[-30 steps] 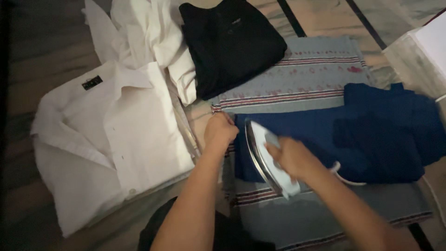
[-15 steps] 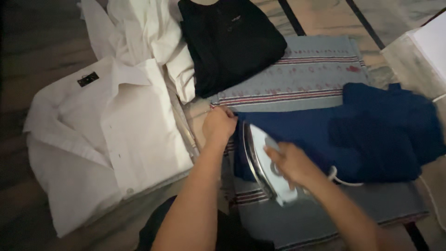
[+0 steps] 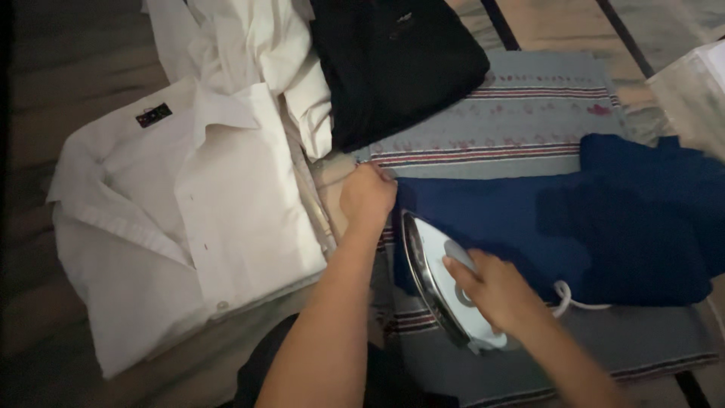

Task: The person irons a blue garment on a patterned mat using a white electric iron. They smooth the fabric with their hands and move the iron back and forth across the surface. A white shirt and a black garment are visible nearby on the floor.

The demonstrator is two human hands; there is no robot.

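Right hand [image 3: 495, 291]: closed around the handle of the iron [image 3: 445, 283], gripping it firmly.
Iron: tilted up on its left edge, metal sole facing left; its tip lies over the near left part of the blue cloth [image 3: 544, 227], its heel over the mat [image 3: 529, 113].
Left hand [image 3: 368, 198]: fingers pinched narrow on the blue cloth's left corner, right at the mat's left edge.
Blue cloth: spread flat across the mat's middle; its right part is bunched and reaches toward the mat's right edge.
Cord [image 3: 574, 298]: white, looped just right of the right hand, on the blue cloth's near edge.
Mat: grey with red stripes; bare bands show beyond the blue cloth and along the near side.
Black shirt [image 3: 396, 64]: folded, overlapping the mat's far left corner.
White shirt [image 3: 181, 219]: folded, just left of the left hand, beside the mat's left edge.
White pile [image 3: 242, 45]: crumpled, beyond the white shirt, touching the black shirt.
Open room: the far striped band of the mat between black shirt and blue cloth.
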